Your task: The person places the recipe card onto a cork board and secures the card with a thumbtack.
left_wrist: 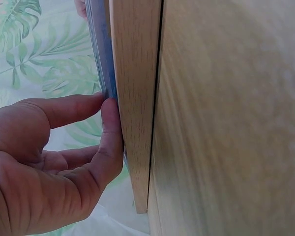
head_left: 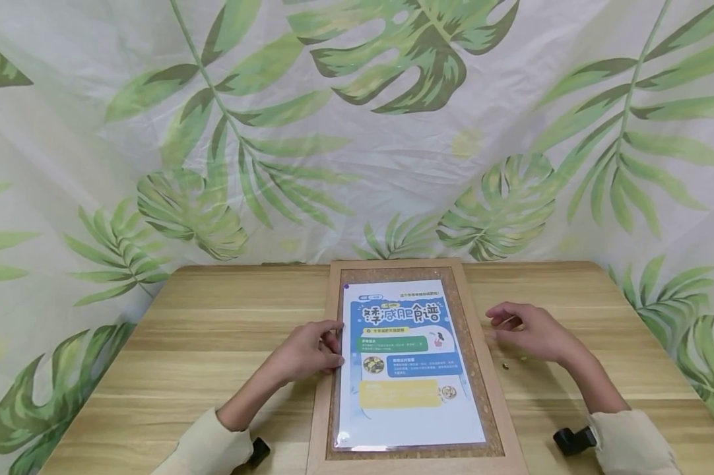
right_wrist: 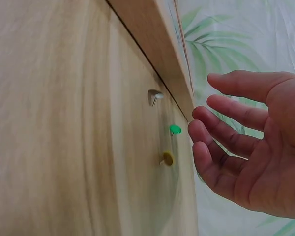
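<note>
A printed sheet [head_left: 410,429] with a glossy edge lies on a wood-framed cork board [head_left: 487,435]. At its upper left corner sits a purple pushpin [head_left: 346,286]. The left hand [head_left: 309,349] holds the sheet's left edge with thumb and fingertips; in the left wrist view, the left hand [left_wrist: 54,157] has its tips where the sheet meets the frame. Right of the board, the right hand [head_left: 526,330] hovers with loosely bent fingers and nothing in them. Close by on the table are a pale pushpin [right_wrist: 156,96], a green pushpin [right_wrist: 175,129] and a yellow pushpin [right_wrist: 168,158].
The board rests on a wooden table [head_left: 214,343] with rounded far corners. A leaf-printed cloth [head_left: 357,178] hangs behind it and down both sides. Black wrist devices are worn at the left cuff [head_left: 260,451] and the right cuff [head_left: 573,441].
</note>
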The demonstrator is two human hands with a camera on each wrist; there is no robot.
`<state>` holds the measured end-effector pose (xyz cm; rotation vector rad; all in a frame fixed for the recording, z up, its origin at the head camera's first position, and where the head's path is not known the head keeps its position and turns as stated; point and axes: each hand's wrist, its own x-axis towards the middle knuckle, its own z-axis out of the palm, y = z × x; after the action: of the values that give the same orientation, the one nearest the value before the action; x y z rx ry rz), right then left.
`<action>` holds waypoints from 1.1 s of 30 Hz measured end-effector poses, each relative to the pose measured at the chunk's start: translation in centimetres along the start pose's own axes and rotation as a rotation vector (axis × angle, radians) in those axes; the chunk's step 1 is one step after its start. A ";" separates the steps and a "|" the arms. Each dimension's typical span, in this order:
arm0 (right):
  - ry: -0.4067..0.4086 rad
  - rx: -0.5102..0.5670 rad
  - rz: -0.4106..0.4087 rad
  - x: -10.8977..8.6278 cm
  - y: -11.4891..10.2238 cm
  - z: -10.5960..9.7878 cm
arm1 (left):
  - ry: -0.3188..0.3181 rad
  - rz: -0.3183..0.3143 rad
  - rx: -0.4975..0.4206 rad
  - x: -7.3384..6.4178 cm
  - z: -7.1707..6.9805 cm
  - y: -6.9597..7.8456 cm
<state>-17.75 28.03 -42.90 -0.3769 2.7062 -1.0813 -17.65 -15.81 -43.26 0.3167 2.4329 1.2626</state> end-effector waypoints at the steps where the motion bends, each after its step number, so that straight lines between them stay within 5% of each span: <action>1: -0.002 -0.003 0.000 -0.1 0.1 -0.1 | 0.002 -0.001 -0.001 0.0 0.0 0.0; 33: -0.012 -0.084 -0.002 -3.6 3.5 -0.8 | 0.006 -0.017 0.043 0.2 -0.3 0.1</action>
<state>-15.15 32.14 -44.46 -0.3984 2.7481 -0.9647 -17.94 -15.89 -43.08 0.3039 2.4653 1.2076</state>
